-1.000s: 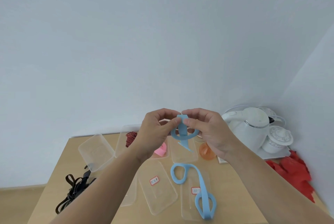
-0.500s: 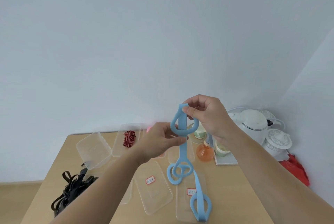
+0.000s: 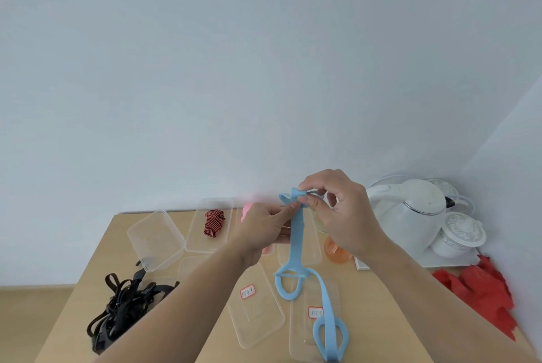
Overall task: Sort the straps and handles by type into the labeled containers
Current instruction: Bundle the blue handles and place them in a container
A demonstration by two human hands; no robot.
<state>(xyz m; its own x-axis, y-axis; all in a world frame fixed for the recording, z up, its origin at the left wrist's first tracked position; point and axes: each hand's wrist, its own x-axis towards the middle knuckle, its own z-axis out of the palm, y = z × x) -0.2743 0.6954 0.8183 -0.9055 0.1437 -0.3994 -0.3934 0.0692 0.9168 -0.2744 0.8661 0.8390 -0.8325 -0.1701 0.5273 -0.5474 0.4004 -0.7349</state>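
Note:
A light blue silicone strap (image 3: 296,241) hangs in the air above the table, its lower loop dangling. My left hand (image 3: 264,228) pinches it near the top and my right hand (image 3: 337,210) pinches the folded upper end. A second blue strap (image 3: 327,308) lies across a labeled clear container (image 3: 305,336) near the front. Another labeled container (image 3: 258,321) sits left of it. A red-and-black striped strap (image 3: 213,222) lies in a clear container (image 3: 202,242) at the back. A pile of black straps (image 3: 126,308) rests at the table's left.
One more clear container (image 3: 152,241) stands at the back left. A pink item (image 3: 247,211) shows behind my left hand. A white kettle (image 3: 410,216), a white lidded cup (image 3: 457,233) and an orange cup (image 3: 337,251) sit at the right. Red paper (image 3: 481,295) lies at the right edge.
The held blue strap has unfolded and now hangs long. My left hand rose to the strap's top beside my right hand, which lowered slightly.

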